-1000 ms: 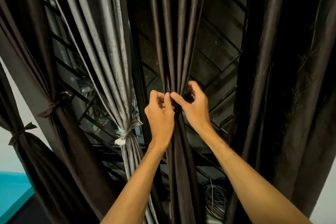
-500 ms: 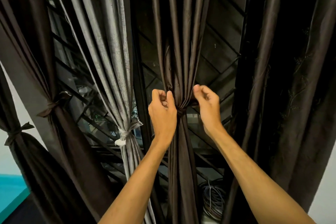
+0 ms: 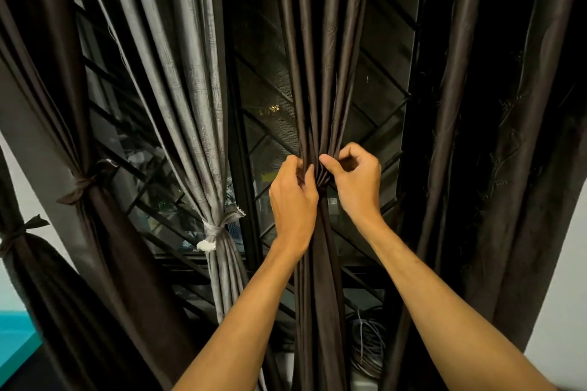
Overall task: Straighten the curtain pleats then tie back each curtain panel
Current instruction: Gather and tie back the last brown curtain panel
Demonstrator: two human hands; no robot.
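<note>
1. The middle curtain panel (image 3: 320, 279), of dark brown cloth, hangs in the centre of the view in front of the window grille (image 3: 378, 124). Its pleats run down from the top and come together in a narrow waist at the height of the two hands.
2. The left hand (image 3: 292, 197) is on the left side of this waist. Its fingers are curled and, with the thumb, they pinch the gathered folds.
3. The right hand (image 3: 355, 181) is on the right side, a little higher. Its thumb and first finger pinch the same folds, and the other fingers are bent towards the palm.
4. The two thumbs are very near each other, with only the bunched cloth between them. It cannot be told if a tie band already goes around the cloth there, because the hands cover this place.
5. To the left hangs a grey curtain panel (image 3: 190, 105), bound low down by a grey tie (image 3: 219, 227) with a white end.
6. Further left, a brown curtain panel (image 3: 120, 263) is bound by a brown tie (image 3: 85, 184). At the left edge an outer curtain panel (image 3: 54, 295) has a knotted tie (image 3: 19, 232) of its own.
7. The right curtain panel (image 3: 524, 168), dark with a faint leaf pattern, hangs loose beside the white wall (image 3: 565, 311).
8. A coil of cable (image 3: 368, 346) lies low behind the middle panel, just to its right.
</note>
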